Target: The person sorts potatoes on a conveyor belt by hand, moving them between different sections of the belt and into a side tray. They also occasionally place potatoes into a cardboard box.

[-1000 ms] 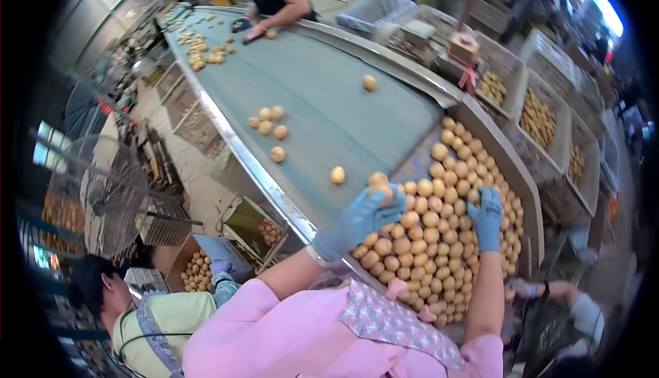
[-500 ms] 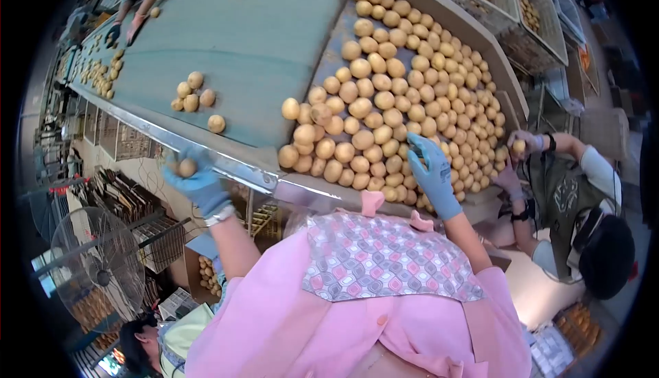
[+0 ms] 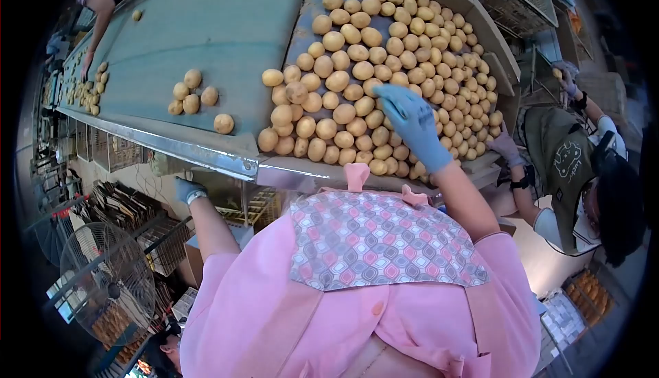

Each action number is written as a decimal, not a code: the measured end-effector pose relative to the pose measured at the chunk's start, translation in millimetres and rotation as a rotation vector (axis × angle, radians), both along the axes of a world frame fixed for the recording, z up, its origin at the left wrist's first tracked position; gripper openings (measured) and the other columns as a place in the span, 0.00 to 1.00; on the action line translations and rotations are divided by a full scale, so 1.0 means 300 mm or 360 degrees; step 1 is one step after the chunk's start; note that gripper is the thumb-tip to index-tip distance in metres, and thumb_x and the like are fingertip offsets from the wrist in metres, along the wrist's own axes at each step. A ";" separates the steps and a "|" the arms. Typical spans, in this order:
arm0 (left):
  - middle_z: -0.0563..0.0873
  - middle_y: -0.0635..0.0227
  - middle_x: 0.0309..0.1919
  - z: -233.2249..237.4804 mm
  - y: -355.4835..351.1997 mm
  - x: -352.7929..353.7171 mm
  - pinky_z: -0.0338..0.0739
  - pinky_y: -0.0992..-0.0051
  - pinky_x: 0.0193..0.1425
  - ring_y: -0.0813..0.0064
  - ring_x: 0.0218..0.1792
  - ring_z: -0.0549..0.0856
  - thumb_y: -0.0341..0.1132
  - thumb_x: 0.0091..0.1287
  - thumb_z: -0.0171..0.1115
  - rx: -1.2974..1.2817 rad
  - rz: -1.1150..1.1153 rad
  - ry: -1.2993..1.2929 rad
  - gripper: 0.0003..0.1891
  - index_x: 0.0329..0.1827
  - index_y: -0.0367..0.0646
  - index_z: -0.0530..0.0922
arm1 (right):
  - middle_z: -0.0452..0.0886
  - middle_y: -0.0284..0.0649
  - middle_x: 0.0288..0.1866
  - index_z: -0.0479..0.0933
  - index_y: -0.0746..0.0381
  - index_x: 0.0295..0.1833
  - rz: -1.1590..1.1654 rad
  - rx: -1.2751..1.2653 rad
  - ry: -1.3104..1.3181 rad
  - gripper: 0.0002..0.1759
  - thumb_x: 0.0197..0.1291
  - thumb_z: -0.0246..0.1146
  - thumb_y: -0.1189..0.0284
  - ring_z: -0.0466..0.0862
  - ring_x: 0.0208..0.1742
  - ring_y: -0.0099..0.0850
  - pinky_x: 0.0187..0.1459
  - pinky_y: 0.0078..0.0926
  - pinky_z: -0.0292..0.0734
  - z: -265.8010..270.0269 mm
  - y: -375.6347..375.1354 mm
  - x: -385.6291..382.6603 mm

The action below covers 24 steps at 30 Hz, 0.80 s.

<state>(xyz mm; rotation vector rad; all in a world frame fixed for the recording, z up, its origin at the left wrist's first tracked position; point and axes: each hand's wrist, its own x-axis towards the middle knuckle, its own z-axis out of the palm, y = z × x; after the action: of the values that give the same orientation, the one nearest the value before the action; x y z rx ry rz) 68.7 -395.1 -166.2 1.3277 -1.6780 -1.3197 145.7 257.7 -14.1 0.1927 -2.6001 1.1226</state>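
Observation:
My right hand (image 3: 412,121), in a blue glove, rests over the pile of round yellow-tan fruits (image 3: 344,113) on the sorting surface. Its fingers stretch toward the far left, fingertips right at the fruits, and no fruit shows in the hand. Below the metal edge (image 3: 199,155) of the conveyor hangs my left hand (image 3: 189,189), also in a blue glove. Its fingers are mostly hidden from view, beside the wire stand under the table. A small cluster of fruits (image 3: 191,93) lies on the green belt (image 3: 226,35), with one more fruit (image 3: 224,123) nearer its edge.
A co-worker (image 3: 570,165) stands at the right end of the pile, one gloved hand at its edge. Another person's arm (image 3: 101,21) reaches over the belt's far left. A large fan (image 3: 110,282) stands lower left. Crates (image 3: 522,1) stand beyond the back wall.
My left hand, which held a round fruit above the conveyor's edge, has dropped below it; that fruit no longer shows. My right hand has moved left and farther over the pile.

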 end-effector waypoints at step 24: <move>0.83 0.49 0.71 0.742 1.276 -0.070 0.79 0.66 0.68 0.61 0.65 0.86 0.28 0.75 0.64 -0.0932 -0.2503 0.0188 0.22 0.72 0.37 0.82 | 0.87 0.40 0.62 0.79 0.49 0.73 -0.0581 0.1228 0.0460 0.30 0.65 0.70 0.65 0.90 0.51 0.39 0.52 0.38 0.87 0.116 0.563 -0.701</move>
<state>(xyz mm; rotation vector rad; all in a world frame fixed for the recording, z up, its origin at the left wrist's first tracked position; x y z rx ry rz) 47.7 -12.4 56.5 -0.6626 -2.7484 -1.2693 -64.5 426.6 20.8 0.0308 -2.5180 -0.0572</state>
